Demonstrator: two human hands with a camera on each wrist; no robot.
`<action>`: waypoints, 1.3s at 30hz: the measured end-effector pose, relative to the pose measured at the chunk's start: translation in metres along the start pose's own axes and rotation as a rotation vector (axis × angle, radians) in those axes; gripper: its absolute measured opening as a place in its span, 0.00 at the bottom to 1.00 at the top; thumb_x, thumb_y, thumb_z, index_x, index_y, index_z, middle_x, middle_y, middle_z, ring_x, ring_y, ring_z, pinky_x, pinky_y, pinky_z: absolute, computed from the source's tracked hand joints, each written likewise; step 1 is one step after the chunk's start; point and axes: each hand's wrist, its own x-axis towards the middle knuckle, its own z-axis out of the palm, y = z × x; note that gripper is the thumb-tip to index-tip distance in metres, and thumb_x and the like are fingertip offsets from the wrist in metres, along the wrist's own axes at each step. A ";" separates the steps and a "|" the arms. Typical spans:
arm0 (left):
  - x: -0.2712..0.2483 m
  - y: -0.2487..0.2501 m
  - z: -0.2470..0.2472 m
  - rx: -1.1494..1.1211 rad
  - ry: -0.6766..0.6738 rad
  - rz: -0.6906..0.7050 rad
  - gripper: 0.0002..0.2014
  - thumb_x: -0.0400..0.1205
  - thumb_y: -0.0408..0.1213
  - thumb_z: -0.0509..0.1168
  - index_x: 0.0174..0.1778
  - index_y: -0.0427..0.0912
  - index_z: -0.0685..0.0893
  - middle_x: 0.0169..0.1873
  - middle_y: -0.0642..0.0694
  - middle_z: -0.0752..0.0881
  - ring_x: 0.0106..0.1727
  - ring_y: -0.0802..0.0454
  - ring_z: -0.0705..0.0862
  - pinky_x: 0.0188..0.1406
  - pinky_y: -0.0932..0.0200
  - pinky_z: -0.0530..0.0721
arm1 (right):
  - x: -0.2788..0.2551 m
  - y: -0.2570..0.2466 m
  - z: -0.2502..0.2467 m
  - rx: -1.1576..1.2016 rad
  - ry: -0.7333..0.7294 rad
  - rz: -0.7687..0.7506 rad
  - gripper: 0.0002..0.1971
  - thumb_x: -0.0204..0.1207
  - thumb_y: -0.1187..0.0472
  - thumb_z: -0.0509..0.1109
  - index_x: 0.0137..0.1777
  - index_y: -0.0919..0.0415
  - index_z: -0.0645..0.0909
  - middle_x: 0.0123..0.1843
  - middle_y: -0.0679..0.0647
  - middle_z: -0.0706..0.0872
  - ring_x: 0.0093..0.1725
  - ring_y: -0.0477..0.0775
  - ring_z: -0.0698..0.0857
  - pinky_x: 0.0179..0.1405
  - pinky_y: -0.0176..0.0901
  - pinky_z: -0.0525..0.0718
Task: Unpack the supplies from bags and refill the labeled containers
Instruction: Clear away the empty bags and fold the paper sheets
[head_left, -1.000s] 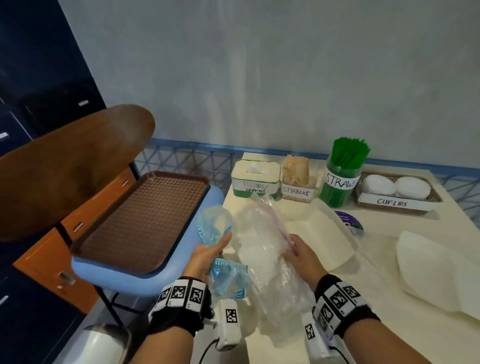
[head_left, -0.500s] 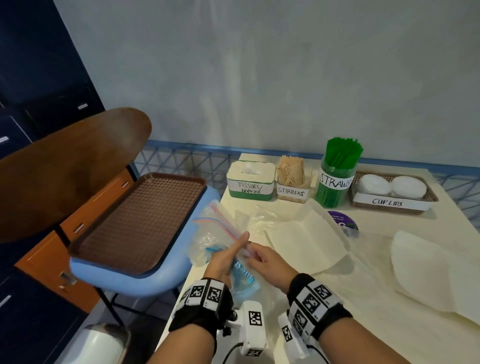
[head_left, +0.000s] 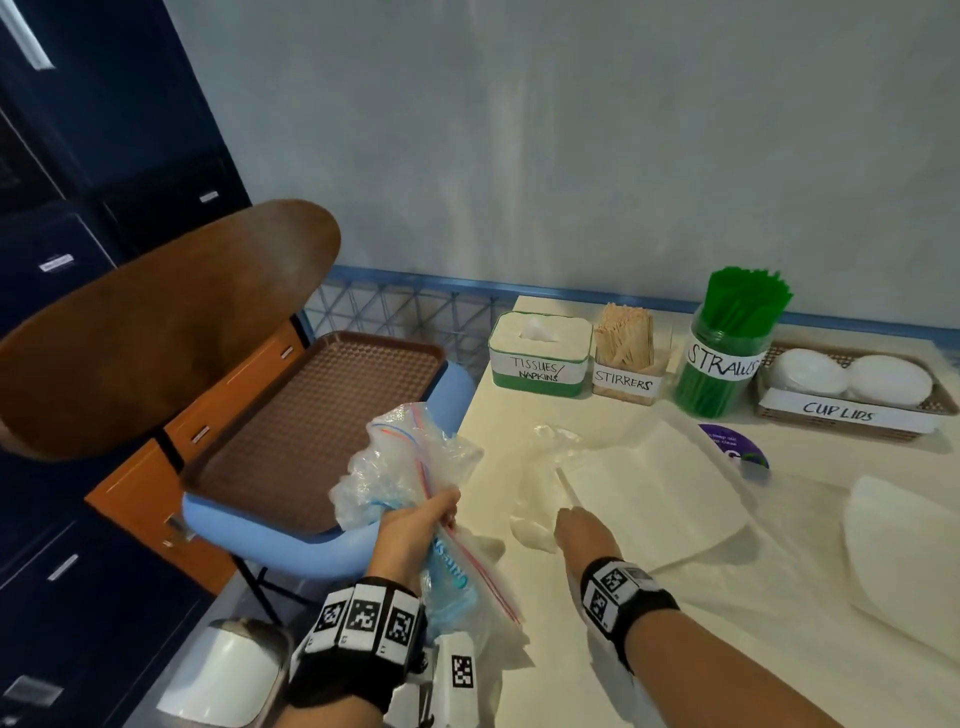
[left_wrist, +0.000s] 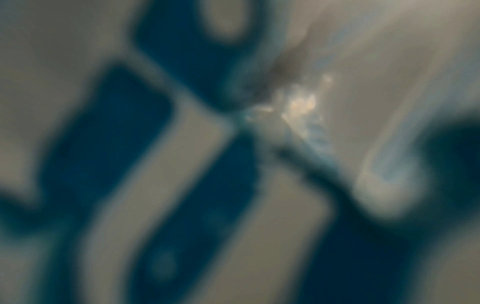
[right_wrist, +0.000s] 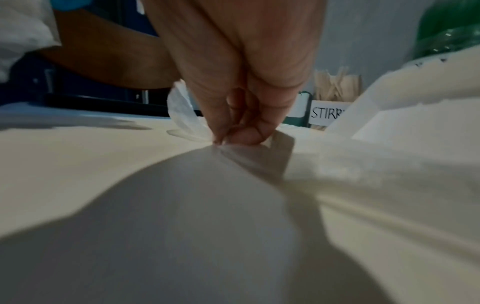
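My left hand (head_left: 415, 525) grips a crumpled bundle of clear zip bags (head_left: 405, 467) with red and blue seals, held up over the table's left edge; a blue printed wrapper hangs below the palm. The left wrist view is only a blur of blue and grey. My right hand (head_left: 571, 525) is down on the table, fingertips (right_wrist: 241, 135) pinching a thin clear plastic bag (head_left: 550, 467) that lies flat there (right_wrist: 182, 111). At the back stand the labelled containers: tissues box (head_left: 540, 358), stirrers holder (head_left: 626, 358), green straws jar (head_left: 727, 358), cup lids basket (head_left: 852, 395).
White paper bags (head_left: 654, 493) lie flat in the middle and at the right (head_left: 904, 561) of the cream table (head_left: 779, 649). A purple round sticker (head_left: 732, 447) shows between them. Left of the table, a brown tray (head_left: 311, 431) rests on a blue chair seat.
My left hand pulled the bundled zip bags up and left, away from the right hand. The right hand let go of the bundle, moved right and pinched the flat clear bag.
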 end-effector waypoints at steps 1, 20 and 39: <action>0.000 -0.001 0.000 0.001 -0.012 -0.007 0.13 0.76 0.31 0.71 0.27 0.38 0.78 0.18 0.46 0.78 0.15 0.57 0.77 0.23 0.64 0.77 | 0.002 0.000 -0.002 -0.015 -0.017 0.012 0.13 0.81 0.69 0.55 0.63 0.65 0.75 0.64 0.61 0.79 0.63 0.58 0.80 0.57 0.43 0.76; -0.004 0.031 0.094 0.098 -0.215 0.108 0.19 0.75 0.37 0.72 0.58 0.28 0.83 0.46 0.42 0.86 0.39 0.53 0.82 0.32 0.64 0.76 | -0.044 0.019 -0.149 0.884 0.720 0.008 0.04 0.84 0.63 0.56 0.48 0.56 0.71 0.38 0.45 0.78 0.38 0.48 0.78 0.36 0.38 0.74; 0.019 0.022 0.059 0.110 -0.090 0.001 0.07 0.74 0.29 0.72 0.43 0.30 0.83 0.21 0.38 0.85 0.21 0.48 0.84 0.27 0.60 0.82 | -0.046 0.008 -0.035 0.200 -0.138 -0.182 0.25 0.77 0.63 0.68 0.74 0.56 0.69 0.73 0.54 0.75 0.69 0.58 0.76 0.69 0.46 0.73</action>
